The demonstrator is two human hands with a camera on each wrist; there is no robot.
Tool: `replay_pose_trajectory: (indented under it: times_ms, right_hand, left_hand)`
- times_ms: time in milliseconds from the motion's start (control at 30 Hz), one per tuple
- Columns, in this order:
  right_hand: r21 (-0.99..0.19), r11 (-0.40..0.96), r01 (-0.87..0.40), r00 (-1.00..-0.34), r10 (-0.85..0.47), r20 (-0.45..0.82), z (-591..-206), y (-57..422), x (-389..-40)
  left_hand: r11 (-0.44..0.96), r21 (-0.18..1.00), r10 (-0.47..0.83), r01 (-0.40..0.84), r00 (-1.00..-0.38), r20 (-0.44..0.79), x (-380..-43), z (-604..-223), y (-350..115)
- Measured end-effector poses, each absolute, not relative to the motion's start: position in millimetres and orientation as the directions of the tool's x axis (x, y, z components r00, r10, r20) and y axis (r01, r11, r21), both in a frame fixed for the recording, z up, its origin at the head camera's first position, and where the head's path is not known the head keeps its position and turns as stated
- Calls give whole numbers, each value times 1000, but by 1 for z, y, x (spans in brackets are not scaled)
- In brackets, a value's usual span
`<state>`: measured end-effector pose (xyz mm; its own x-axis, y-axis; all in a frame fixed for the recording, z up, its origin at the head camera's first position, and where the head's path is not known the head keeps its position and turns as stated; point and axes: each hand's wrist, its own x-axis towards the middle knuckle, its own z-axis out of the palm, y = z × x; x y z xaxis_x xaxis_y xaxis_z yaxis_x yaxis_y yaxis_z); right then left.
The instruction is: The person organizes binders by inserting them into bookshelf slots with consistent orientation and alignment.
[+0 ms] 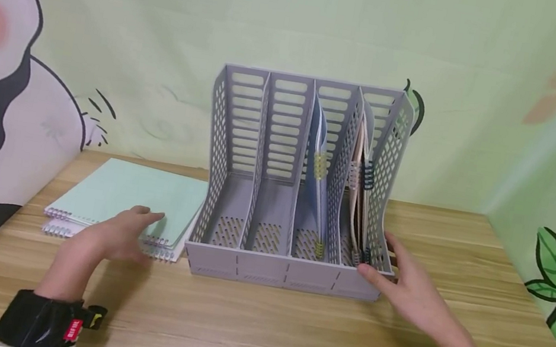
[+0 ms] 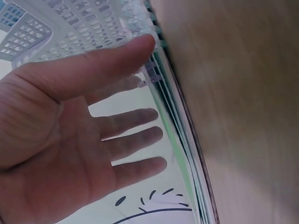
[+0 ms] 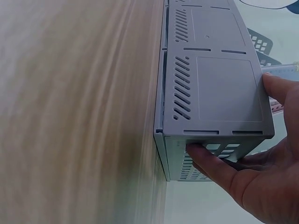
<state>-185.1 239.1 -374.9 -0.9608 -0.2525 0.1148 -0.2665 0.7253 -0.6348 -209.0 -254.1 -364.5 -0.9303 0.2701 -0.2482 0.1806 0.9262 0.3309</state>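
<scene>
A grey-purple file organizer [image 1: 264,267] with upright dividers stands on the table. My right hand [image 1: 417,290] holds its front right corner, the thumb at the front rim and the other fingers along the perforated side. The right wrist view shows this hand [image 3: 266,158] on the organizer's corner [image 3: 229,88]. To the left lies a stack of spiral notebooks [image 1: 145,195], a mint-green one on top. My left hand [image 1: 115,233] is over the stack's near edge, its fingers [image 2: 135,144] extended and nothing in its grasp. Whether it touches the notebooks I cannot tell.
A blue notebook [image 1: 314,161] with a yellow coil leans in the third compartment. Several notebooks [image 1: 357,203] stand in the rightmost one. Behind the wooden table [image 1: 254,332] hangs a green cloth [image 1: 162,12] with a printed panda.
</scene>
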Motion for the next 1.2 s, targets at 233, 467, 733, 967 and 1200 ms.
replay_pose_trajectory:
  times_ms: [233, 467, 733, 967, 1200]
  right_hand:
    - [-641, 723, -257, -963, -246, 109, -376, 239, -185]
    - [-634, 731, -252, -964, -244, 101, -375, 239, -185]
    - [-639, 728, -249, -965, -246, 96, -375, 239, -184]
    - [-641, 721, -264, -961, -253, 111, -376, 239, -185]
    - [-639, 719, -273, -959, -257, 120, -377, 240, -185]
  left_hand:
    - [940, 311, 227, 139, -936, -269, -209, -369, -258]
    - [945, 283, 239, 165, -938, -251, -210, -370, -259]
    - [950, 242, 252, 196, -940, -230, -211, -371, -260]
    - [957, 219, 236, 189, -948, -212, -211, -370, -260]
    - [951, 225, 256, 211, -946, -198, -211, -371, -261]
